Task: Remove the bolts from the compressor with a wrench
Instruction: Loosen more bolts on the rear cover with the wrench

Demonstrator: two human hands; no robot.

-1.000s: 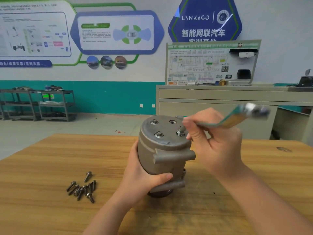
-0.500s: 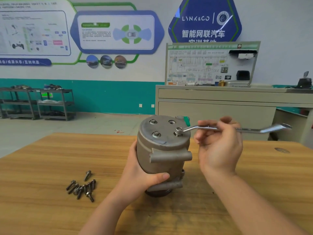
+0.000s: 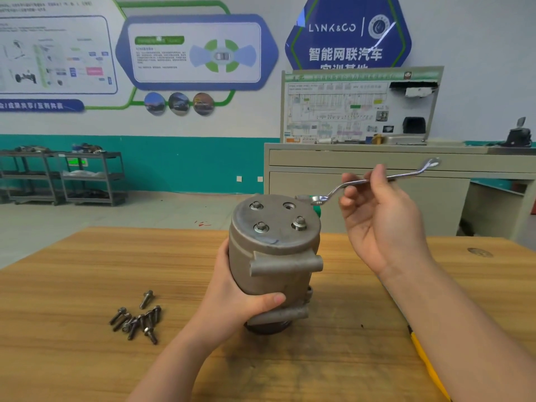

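Observation:
A grey metal compressor (image 3: 272, 256) stands upright on the wooden table (image 3: 72, 285). My left hand (image 3: 235, 300) grips its side from the left, thumb across the front. Its round top carries three bolts; the front right bolt (image 3: 299, 222) stands raised, and one hole (image 3: 288, 205) at the back right is bare. My right hand (image 3: 380, 227) pinches a silver offset ring wrench (image 3: 374, 181) in the air. The wrench's near ring end hangs just above and behind the top's right edge, off the bolts.
Several loose bolts (image 3: 136, 319) lie in a pile on the table left of my left arm. A yellow tool handle (image 3: 426, 361) shows beside my right forearm. Behind the table stand a grey cabinet (image 3: 377, 181) and metal shelves (image 3: 63, 178).
The wrench was on the front right bolt half a second ago. My right hand has lifted it off and back to the right; the bolt now stands higher.

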